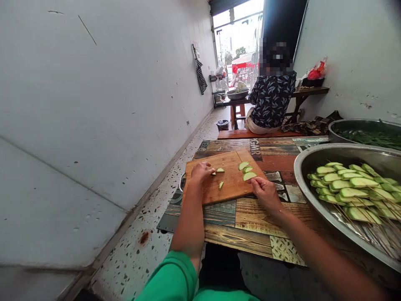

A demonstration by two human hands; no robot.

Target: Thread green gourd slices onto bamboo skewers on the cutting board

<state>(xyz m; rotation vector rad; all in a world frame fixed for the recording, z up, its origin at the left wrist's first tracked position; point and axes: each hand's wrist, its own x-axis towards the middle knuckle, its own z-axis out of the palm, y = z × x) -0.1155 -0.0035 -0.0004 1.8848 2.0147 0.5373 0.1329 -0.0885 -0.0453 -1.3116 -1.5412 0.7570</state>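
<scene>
A wooden cutting board (230, 184) lies on a low patterned table (250, 217). My left hand (202, 171) rests on the board's left side, fingers curled beside a small green vegetable slice (220, 170). My right hand (266, 192) sits at the board's right edge, fingertips touching the nearest of three green slices (249, 176). Another small piece (221, 185) lies in the middle of the board. Whether either hand grips anything is unclear.
A large metal basin (300, 167) at the right holds several skewers of green slices (354, 188). Behind it stands a second basin (344, 125) with greens. A person in a patterned shirt (271, 102) sits on a bench beyond the table. A white wall runs along the left.
</scene>
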